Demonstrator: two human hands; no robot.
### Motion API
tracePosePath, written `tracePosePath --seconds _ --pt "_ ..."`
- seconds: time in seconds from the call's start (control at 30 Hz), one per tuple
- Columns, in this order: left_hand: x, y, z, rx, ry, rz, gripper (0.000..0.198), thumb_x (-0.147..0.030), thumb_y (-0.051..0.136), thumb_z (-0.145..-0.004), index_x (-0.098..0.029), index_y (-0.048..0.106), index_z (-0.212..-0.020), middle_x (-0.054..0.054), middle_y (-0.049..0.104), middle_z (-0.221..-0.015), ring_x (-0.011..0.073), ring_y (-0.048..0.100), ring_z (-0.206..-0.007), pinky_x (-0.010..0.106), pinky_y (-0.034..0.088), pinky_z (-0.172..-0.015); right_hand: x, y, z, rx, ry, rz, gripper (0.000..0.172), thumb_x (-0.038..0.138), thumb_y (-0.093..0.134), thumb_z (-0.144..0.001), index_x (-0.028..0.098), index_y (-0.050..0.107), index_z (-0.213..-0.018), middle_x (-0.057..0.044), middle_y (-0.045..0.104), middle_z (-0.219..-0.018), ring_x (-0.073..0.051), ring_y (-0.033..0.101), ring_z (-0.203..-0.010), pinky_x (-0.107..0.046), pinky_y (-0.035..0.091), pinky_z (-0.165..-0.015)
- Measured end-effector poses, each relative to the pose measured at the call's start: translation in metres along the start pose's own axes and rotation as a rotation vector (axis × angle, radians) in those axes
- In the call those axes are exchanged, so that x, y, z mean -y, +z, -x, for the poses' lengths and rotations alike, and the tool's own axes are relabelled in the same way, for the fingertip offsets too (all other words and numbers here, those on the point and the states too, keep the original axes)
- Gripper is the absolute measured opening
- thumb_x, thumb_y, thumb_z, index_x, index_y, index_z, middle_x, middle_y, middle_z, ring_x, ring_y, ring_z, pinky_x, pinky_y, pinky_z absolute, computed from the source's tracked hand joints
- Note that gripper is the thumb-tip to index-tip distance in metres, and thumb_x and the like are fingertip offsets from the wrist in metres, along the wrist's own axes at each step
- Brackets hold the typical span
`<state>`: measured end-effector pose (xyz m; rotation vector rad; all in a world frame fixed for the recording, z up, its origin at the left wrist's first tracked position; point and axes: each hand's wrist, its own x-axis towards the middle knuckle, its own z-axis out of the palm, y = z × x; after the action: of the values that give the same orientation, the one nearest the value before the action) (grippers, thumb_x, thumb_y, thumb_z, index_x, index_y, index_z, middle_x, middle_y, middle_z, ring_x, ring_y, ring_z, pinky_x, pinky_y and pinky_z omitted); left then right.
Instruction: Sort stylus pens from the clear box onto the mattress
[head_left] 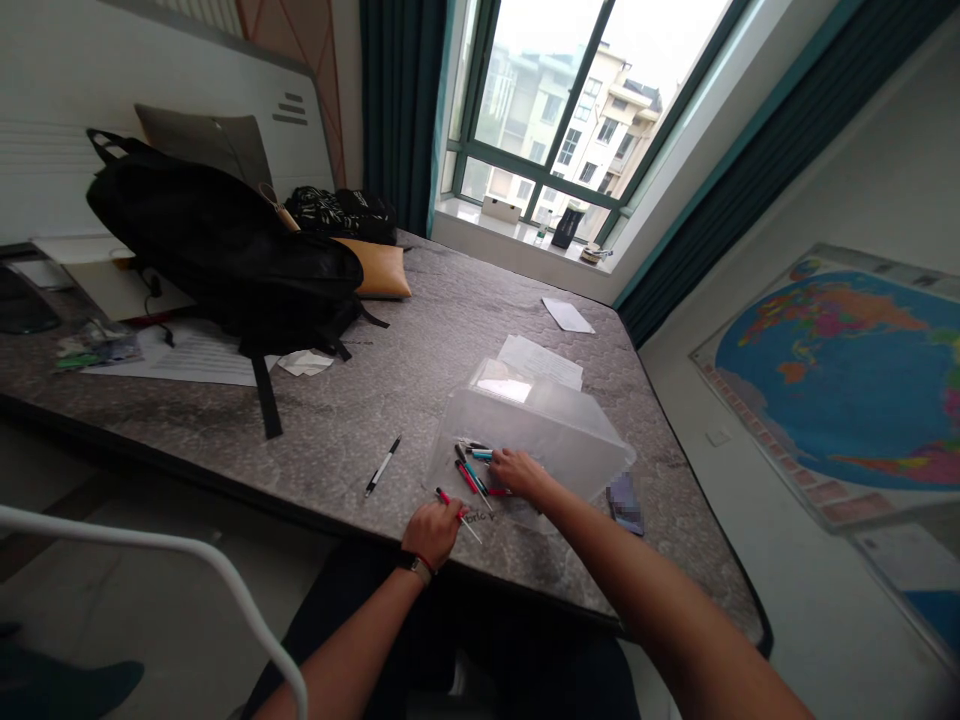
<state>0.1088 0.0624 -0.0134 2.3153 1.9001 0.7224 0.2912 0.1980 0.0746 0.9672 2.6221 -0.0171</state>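
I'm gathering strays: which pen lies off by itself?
The black-and-white pen, left of the translucent container; the other pens cluster by the right hand, except a red pen in the left hand.

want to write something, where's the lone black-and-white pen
In the head view, the pen lies on the grey patterned tabletop, left of both the translucent plastic box and the left hand.

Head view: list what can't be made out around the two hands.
All in the head view:
Pens: some ends hidden by the right hand.
Red pen: partly covered by the left hand.
Black lettering: too small to read fully.
Flat item beside the translucent container: blurred by pixelation.
Paper sheet behind it: writing too small.
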Motion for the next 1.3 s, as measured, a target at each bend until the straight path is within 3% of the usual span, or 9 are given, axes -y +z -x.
tracePosePath --seconds 0.2,0.33,0.4,0.53,0.8,1.03,1.3 --pt "0.000 0.002 0.001 0.010 -0.001 -0.001 0.028 -0.033 0.038 -0.098 -0.023 0.063 -0.093 0.004 0.063 -0.070 0.0183 0.057 -0.070 0.030 0.035 -0.067 0.015 0.018 0.013 -0.177 0.175 -0.124 0.020 0.014 0.046 -0.092 0.017 0.062 -0.104 -0.010 0.060 -0.109 -0.020 0.055 -0.104 -0.028 0.040 -0.092" --pt "0.001 0.003 0.001 -0.010 0.007 -0.004 0.028 -0.033 0.038 -0.098 -0.023 0.064 -0.093 0.004 0.063 -0.070 0.0184 0.056 -0.070 0.030 0.034 -0.066 0.012 0.024 0.015 -0.208 0.435 -0.272 0.023 0.018 0.041 -0.096 0.018 0.062 -0.105 -0.008 0.061 -0.106 -0.017 0.058 -0.097 -0.024 0.041 -0.081" --pt "0.001 0.003 0.001 -0.017 0.009 -0.006 0.029 -0.033 0.037 -0.099 -0.023 0.064 -0.093 0.004 0.063 -0.070 0.0185 0.056 -0.070 0.030 0.034 -0.066 0.007 0.022 0.012 -0.178 0.481 -0.301 0.024 0.019 0.041 -0.096 0.018 0.064 -0.103 -0.008 0.062 -0.105 -0.017 0.060 -0.094 -0.023 0.041 -0.079" --pt "0.001 0.002 0.000 -0.010 0.014 -0.011 0.030 -0.034 0.036 -0.099 -0.023 0.063 -0.092 0.003 0.063 -0.070 0.0186 0.056 -0.069 0.030 0.033 -0.065 0.003 0.016 0.005 -0.135 0.396 -0.280 0.021 0.020 0.049 -0.092 0.022 0.069 -0.098 -0.007 0.063 -0.106 -0.018 0.059 -0.098 -0.024 0.040 -0.078" --pt "0.000 0.001 0.000 -0.005 0.009 -0.011 0.032 -0.035 0.034 -0.100 -0.022 0.062 -0.091 0.003 0.063 -0.070 0.0183 0.057 -0.070 0.030 0.033 -0.066 0.011 0.008 -0.008 -0.069 0.197 -0.166 0.025 0.016 0.046 -0.093 0.016 0.069 -0.102 -0.013 0.063 -0.108 -0.022 0.057 -0.101 -0.027 0.042 -0.084" --pt "0.001 0.004 0.001 -0.013 0.007 -0.008 0.030 -0.035 0.036 -0.099 -0.023 0.062 -0.093 0.003 0.064 -0.071 0.0180 0.057 -0.070 0.030 0.033 -0.065 0.008 0.003 -0.008 -0.039 0.225 -0.094 0.026 0.015 0.044 -0.094 0.017 0.068 -0.103 -0.013 0.061 -0.110 -0.022 0.058 -0.101 -0.026 0.043 -0.081" --pt "0.002 0.007 0.002 -0.033 0.006 -0.006 0.028 -0.035 0.037 -0.099 -0.023 0.063 -0.092 0.003 0.064 -0.070 0.0184 0.057 -0.070 0.031 0.033 -0.066 -0.005 0.006 -0.009 -0.050 0.343 -0.187 0.023 0.018 0.045 -0.094 0.018 0.066 -0.104 -0.009 0.061 -0.106 -0.018 0.061 -0.092 -0.024 0.040 -0.076"
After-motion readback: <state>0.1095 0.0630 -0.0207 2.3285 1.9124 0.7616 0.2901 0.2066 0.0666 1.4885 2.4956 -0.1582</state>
